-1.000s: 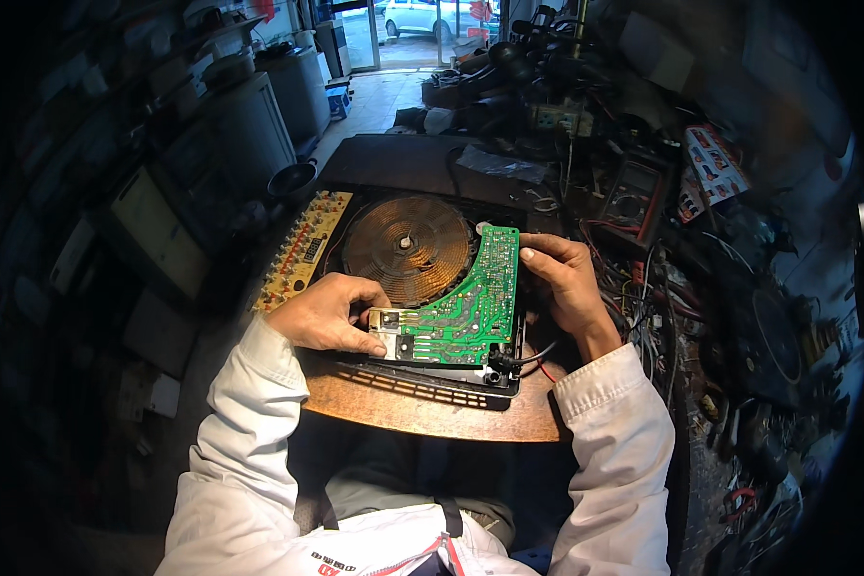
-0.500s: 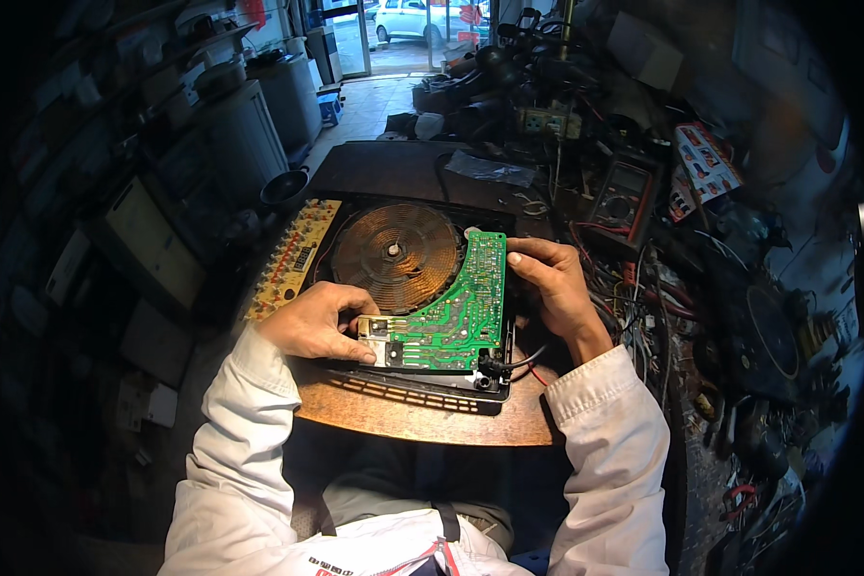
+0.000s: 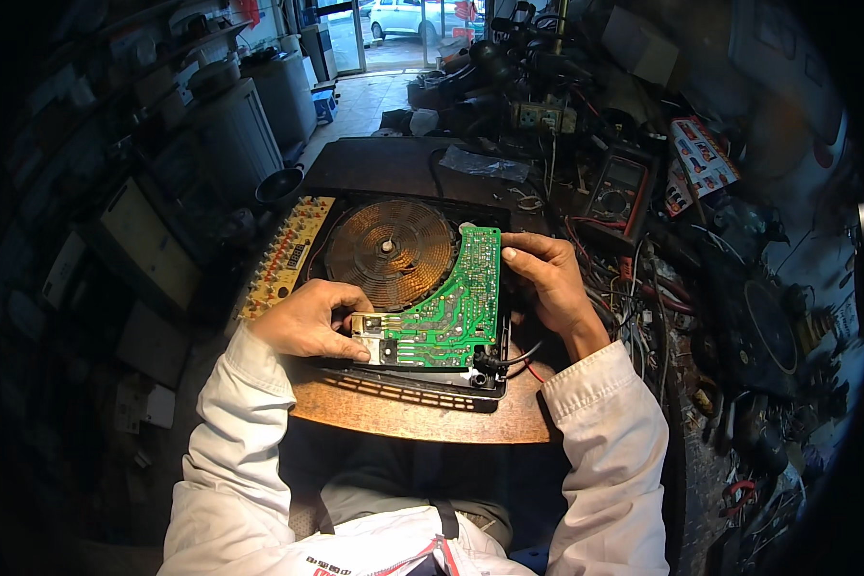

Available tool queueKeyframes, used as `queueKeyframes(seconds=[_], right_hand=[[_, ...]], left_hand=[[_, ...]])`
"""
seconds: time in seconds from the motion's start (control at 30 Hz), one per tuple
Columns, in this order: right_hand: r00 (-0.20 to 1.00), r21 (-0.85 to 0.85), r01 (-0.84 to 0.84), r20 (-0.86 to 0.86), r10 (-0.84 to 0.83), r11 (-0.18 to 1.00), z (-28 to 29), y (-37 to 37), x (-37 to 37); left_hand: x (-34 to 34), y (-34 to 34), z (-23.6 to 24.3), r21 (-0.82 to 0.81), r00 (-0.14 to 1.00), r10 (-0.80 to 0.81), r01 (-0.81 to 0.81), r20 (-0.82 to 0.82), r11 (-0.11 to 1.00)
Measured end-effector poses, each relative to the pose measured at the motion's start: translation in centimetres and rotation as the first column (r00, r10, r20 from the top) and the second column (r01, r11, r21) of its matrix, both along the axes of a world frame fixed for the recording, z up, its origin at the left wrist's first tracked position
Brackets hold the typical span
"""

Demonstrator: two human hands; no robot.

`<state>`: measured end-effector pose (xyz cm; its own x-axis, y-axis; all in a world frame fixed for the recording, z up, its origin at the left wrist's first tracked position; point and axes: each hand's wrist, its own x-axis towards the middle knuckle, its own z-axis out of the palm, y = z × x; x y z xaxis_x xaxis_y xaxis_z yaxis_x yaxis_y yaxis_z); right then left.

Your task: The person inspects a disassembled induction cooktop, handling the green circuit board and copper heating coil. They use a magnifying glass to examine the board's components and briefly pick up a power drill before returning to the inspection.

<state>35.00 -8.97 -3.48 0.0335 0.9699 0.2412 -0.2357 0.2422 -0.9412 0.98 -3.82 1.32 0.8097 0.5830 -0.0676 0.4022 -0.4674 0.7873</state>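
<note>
A green circuit board (image 3: 456,322), solder side up, lies over the near right part of an opened induction cooker's black housing (image 3: 494,392). My left hand (image 3: 317,322) pinches the board's near left corner, by a metal heat sink with black components. At the board's far right edge, my right hand (image 3: 552,278) grips with thumb and forefinger; its other fingers are partly hidden. Beyond the board sits a round copper coil (image 3: 391,252). A yellowish control board (image 3: 298,252) stands left of the coil. The black power cord (image 3: 526,360) leaves at the near right corner.
The cooker rests on a wooden table (image 3: 422,422). To the right lie a multimeter (image 3: 621,192) and tangled wires (image 3: 643,312). A clear plastic bag (image 3: 485,165) is on the far side, and a dark pan (image 3: 279,184) is at the far left.
The whole view has shifted slightly. Both hands keep the same hold on the circuit board, with no other visible movement.
</note>
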Motion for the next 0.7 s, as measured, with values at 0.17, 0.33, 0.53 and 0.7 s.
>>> queueKeyframes(seconds=[0.17,0.33,0.53,0.7], right_hand=[[1.000,0.002,0.010,-0.025,-0.010,1.000,0.22,-0.14,-0.43],[0.999,0.002,0.035,0.008,-0.035,0.999,-0.04,-0.03,-0.18],[1.000,-0.012,0.020,-0.002,-0.020,1.000,0.37,-0.20,-0.42],[1.000,-0.019,0.006,-0.012,-0.006,1.000,0.57,-0.41,-0.29]], left_hand=[[-0.16,0.27,-0.69,-0.013,1.000,0.013,-0.013,0.027,1.000],[-0.02,0.38,-0.35,0.021,1.000,-0.019,0.019,0.000,1.000],[-0.10,0.31,-0.39,0.013,1.000,-0.009,0.009,0.012,1.000],[-0.15,0.39,-0.51,0.021,1.000,-0.008,0.007,0.030,1.000]])
